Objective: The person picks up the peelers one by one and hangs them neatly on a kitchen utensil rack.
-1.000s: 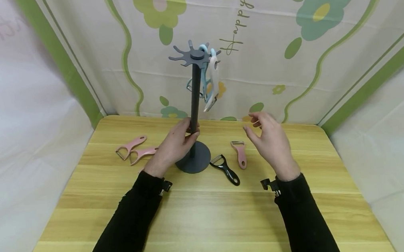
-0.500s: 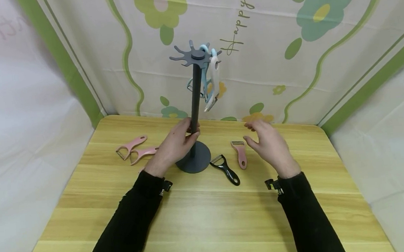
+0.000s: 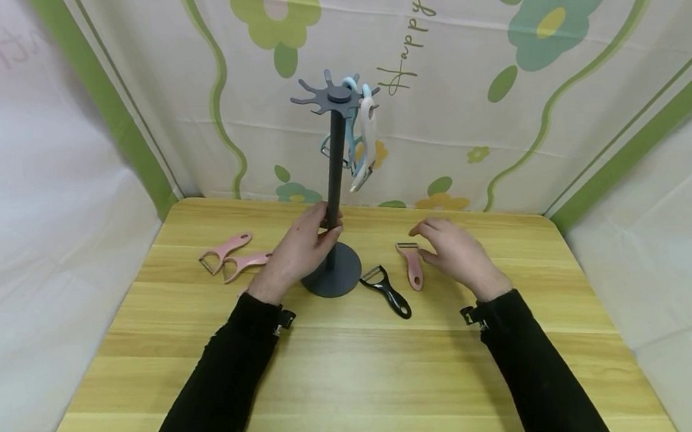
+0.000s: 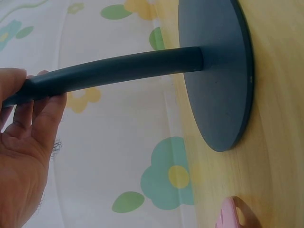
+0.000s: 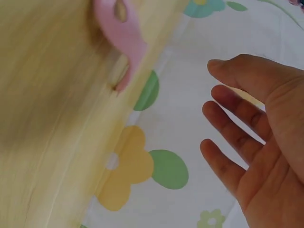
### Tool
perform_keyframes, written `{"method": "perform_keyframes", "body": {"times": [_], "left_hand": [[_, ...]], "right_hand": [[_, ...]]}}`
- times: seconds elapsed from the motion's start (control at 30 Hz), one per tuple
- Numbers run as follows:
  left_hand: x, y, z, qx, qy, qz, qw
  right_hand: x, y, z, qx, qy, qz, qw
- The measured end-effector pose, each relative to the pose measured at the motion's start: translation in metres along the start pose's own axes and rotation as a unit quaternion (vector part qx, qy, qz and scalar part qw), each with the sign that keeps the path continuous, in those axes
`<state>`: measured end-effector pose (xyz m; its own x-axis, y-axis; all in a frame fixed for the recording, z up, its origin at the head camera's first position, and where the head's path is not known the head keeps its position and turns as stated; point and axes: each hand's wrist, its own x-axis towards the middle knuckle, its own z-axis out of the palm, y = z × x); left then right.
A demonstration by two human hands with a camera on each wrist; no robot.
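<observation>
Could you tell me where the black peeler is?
In the head view, the black peeler lies right of the stand's base, beside the rightmost pink peeler.

A light wooden desk with streaky grain fills the lower half of the frame, its back corners rounded. Behind it hangs a white printed cloth. Near the top, left of centre, I see a yellow-green flower with a pink middle; toward the upper right a teal flower has a yellow one. "Happy" runs sideways up the cloth at upper centre. An orange flower meets the desk's far edge, right of centre. Green bands slant along both sides, with creased white sheeting at the right edge.
</observation>
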<state>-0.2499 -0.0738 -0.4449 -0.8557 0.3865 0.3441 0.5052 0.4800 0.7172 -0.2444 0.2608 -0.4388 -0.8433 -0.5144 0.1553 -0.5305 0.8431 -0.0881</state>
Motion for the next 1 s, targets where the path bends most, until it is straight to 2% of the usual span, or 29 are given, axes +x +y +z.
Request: {"method": "perform_keyframes", "body": {"times": [0.23,0.53,0.73,1.0], "left_hand": [[0.0,0.0,0.0,-0.003,-0.002,0.0,1.0],[0.0,0.0,0.0,-0.006,-0.003,0.002,1.0],[0.0,0.0,0.0,-0.016,-0.006,0.0,0.9999],[-0.001,0.0,-0.001,-0.013,-0.005,-0.001,0.9999]], "right_hand": [[0.003,0.004,0.012,-0.023,-0.031,-0.032,0.999],[0.003,0.007,0.024,-0.041,-0.047,-0.075,0.995],[0.003,0.006,0.027,-0.039,-0.076,-0.096,0.992],[0.003,0.006,0.035,-0.086,-0.081,-0.131,0.984]]}}
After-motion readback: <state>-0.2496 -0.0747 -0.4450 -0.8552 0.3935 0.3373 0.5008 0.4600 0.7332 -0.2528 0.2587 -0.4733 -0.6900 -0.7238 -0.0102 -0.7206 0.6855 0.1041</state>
